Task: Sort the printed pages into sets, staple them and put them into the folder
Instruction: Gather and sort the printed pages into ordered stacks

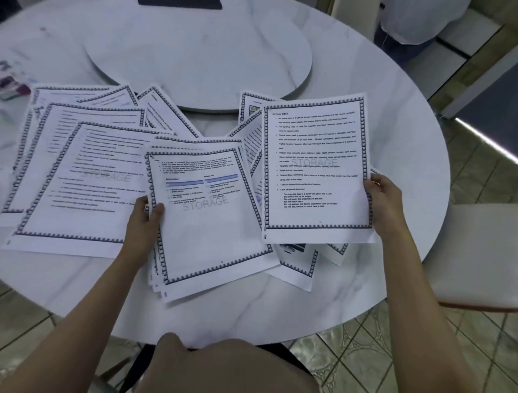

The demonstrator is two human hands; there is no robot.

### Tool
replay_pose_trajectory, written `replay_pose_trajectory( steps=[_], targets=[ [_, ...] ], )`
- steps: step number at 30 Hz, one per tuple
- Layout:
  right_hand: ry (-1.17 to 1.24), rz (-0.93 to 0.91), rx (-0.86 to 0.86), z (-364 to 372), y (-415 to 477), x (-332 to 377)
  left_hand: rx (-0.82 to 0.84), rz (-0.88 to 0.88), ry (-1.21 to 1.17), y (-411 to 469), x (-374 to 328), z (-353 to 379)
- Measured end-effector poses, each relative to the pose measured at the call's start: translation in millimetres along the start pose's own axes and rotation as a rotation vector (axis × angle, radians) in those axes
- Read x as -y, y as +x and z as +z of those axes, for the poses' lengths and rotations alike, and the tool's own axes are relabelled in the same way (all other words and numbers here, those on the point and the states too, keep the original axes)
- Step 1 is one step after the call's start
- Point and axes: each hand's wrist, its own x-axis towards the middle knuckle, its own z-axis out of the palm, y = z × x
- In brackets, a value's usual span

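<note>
Printed pages with dark patterned borders and a grey "STORAGE" watermark lie spread over the round white table (280,317). My left hand (144,217) grips the left edge of a small stack of pages (213,224) in the middle, thumb on top. My right hand (385,203) holds a single text page (316,168) by its right edge, lifted above the loose sheets on the right. A fanned pile of pages (75,174) covers the left side. More sheets (300,263) lie under the held page. No stapler or folder is clearly visible.
A round white turntable (196,56) sits in the table's centre. Small blurred objects (12,87) rest at the far left edge. A dark flat item (179,3) lies at the far side. A white chair (482,252) stands to the right, and another person (414,25) stands at the upper right.
</note>
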Motion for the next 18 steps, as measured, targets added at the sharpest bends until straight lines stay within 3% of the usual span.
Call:
replay_pose_trajectory(
  steps=[18],
  targets=[
    [-0.128, 0.056, 0.074, 89.5, -60.0, -13.7, 0.152, -0.039, -0.092, 1.7, -3.5, -10.9]
  ],
)
